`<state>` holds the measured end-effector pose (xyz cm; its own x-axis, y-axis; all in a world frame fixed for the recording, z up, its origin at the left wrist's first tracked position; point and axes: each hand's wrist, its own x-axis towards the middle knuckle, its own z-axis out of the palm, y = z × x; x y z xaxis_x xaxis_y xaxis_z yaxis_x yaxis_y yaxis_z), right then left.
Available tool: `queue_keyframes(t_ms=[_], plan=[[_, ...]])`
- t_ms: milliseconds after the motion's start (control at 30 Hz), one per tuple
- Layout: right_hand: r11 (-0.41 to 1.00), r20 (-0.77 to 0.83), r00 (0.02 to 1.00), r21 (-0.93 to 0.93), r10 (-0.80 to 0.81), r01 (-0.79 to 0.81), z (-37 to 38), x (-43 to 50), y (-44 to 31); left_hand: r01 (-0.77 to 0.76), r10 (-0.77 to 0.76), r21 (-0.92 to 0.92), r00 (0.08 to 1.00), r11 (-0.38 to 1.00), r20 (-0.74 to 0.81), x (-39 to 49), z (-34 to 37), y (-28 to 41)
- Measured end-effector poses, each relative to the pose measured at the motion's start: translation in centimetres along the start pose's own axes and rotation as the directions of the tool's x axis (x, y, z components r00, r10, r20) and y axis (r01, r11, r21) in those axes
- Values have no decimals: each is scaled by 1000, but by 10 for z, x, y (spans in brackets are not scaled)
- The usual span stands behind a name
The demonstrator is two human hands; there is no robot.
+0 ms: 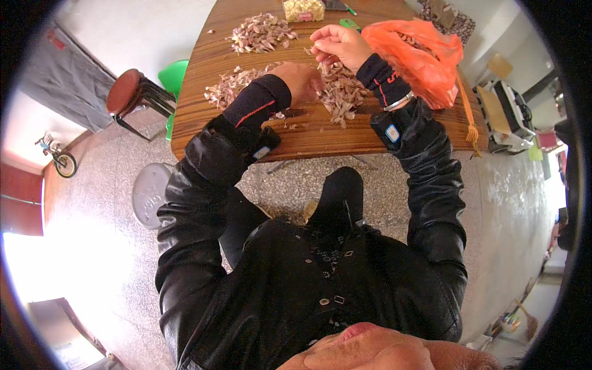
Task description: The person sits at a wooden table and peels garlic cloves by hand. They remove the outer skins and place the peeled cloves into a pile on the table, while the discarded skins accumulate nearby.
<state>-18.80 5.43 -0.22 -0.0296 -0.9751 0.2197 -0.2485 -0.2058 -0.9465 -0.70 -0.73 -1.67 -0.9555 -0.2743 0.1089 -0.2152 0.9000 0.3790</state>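
Note:
My left hand point(298, 82), blurred, is low over the wooden table between two heaps. Its fingertips are hidden, so what it may hold cannot be made out. To its left spreads a heap of pinkish garlic cloves point(226, 88); to its right lies a pile of similar papery cloves or skins point(342, 95). Just above that right pile hovers my right hand point(342, 46), fingers loosely curled and apart, nothing visible between them. Farther back sits another heap of unpeeled garlic cloves point(261, 33). Pale peeled cloves fill a clear plastic container point(304, 10) at the table's far side.
A translucent red-orange plastic bag point(416, 60) with brownish contents bulges beside my right wrist, its orange tie point(469, 125) hanging over the edge. A small green object point(350, 24) lies behind my right hand. Stacked stools point(127, 92) and a grey stool point(151, 194) stand left of the table.

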Motion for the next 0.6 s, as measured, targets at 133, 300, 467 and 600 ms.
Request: queue_keyframes(t_ms=[133,300,467,600], plan=[[995,16,1000,-100,1,1,7,2,11,43,-43,125,999,991,-3,3,5,6],[977,0,992,-169,-129,127,18,-5,20,62,-66,164,998,985,15,7,8,3],[981,-59,984,-110,-166,159,13,-8,13,-94,17,-196,932,976,-361,0,2,-9],[990,-4,990,8,-139,139,18,-16,7,-82,-205,-725,932,684,-298,-3,-7,-6]])
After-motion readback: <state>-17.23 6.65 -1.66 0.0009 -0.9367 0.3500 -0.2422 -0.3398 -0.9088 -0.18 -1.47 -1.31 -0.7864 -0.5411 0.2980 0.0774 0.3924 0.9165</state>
